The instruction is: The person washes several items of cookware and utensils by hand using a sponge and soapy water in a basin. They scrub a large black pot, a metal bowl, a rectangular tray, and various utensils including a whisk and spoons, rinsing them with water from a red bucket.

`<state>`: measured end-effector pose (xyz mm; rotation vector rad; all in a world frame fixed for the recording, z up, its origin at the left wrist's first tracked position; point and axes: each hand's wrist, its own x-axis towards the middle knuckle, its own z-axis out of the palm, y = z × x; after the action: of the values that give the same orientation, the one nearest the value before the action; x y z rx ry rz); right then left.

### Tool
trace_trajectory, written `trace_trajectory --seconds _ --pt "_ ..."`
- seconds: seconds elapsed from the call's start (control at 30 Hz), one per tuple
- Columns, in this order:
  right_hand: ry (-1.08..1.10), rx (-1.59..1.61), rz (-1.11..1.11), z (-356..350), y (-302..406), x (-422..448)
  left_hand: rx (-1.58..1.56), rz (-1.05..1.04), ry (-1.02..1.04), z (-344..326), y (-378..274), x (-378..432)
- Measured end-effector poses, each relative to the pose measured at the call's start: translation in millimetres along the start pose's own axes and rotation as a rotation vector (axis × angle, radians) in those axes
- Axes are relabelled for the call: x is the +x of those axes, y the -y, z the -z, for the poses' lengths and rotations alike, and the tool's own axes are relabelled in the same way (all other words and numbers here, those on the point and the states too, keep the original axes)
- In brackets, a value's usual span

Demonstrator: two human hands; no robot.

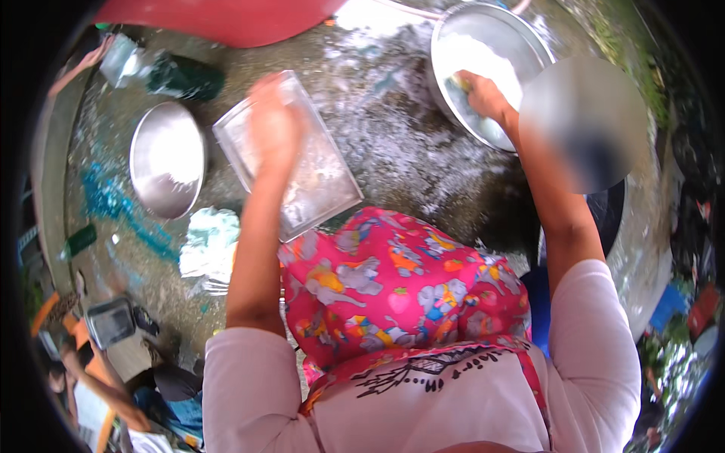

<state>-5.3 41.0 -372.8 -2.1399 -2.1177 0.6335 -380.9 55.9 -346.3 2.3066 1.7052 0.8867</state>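
My right hand (pixel 488 102) reaches into a large round metal basin (pixel 532 42) at the upper right. Its fingers hold a small yellow-green sponge (pixel 463 85) over milky suds by the basin's wall. My left hand (pixel 274 122) is motion-blurred and lies over the far end of a rectangular metal baking tray (pixel 317 170). Blur hides whether its fingers grip the far edge or only touch the surface. The tray slants across the view, its near corner by the pink patterned apron (pixel 391 283) over my lap.
Left of the tray are a shiny metal bowl (pixel 167 161), a dark green plastic bottle (pixel 187 77) and a crumpled pale plastic bag (pixel 209 240). A red tub (pixel 226 20) stands ahead. Suds and blue-green stains mark the wet concrete. Other people sit at lower left.
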Motion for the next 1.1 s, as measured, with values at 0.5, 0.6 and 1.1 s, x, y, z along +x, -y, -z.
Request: trace_trajectory --seconds 0.5,0.6,1.1 --pt "0.045 -0.120 0.393 -37 -49 12 0.258 0.829 0.301 10 60 -98" --pt "-0.025 0.402 0.332 -32 2 1 0.128 0.788 0.260 25 81 -119" --pt "-0.376 -0.301 -0.419 112 -17 -3 -0.089 0.447 0.027 16 -2 2"
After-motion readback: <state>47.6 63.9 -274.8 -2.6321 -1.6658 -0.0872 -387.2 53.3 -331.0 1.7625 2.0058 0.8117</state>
